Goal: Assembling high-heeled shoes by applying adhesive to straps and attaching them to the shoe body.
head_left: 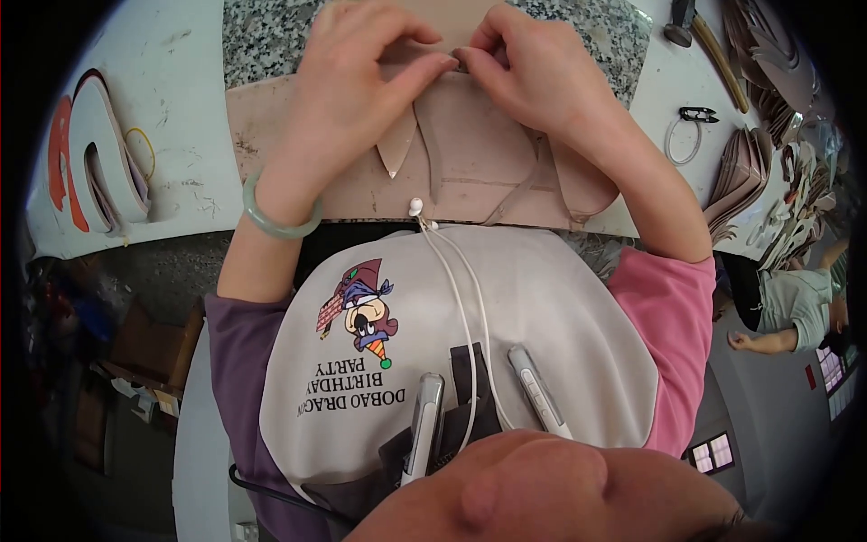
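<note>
My left hand (pixel 366 68) and my right hand (pixel 537 72) meet at the top of the view, thumbs and forefingers closed in a pinch. Between them is the upper edge of a thin beige leather-like piece (pixel 474 135), whose strap-like strips hang toward me. A pointed flap (pixel 395 154) shows its pale tip below my left hand. Under these lies a larger beige sheet (pixel 271 122) with dark marks on its left part. The sheet rests partly on a speckled granite slab (pixel 266 41). My fingers hide the exact spot being pinched.
At right on the white table lie a hammer (pixel 718 59), small black thread snips (pixel 697 115) and stacks of cut pieces (pixel 742 176). Curved red and white pieces (pixel 104 154) lie at left. Another person (pixel 795 303) is off to the right.
</note>
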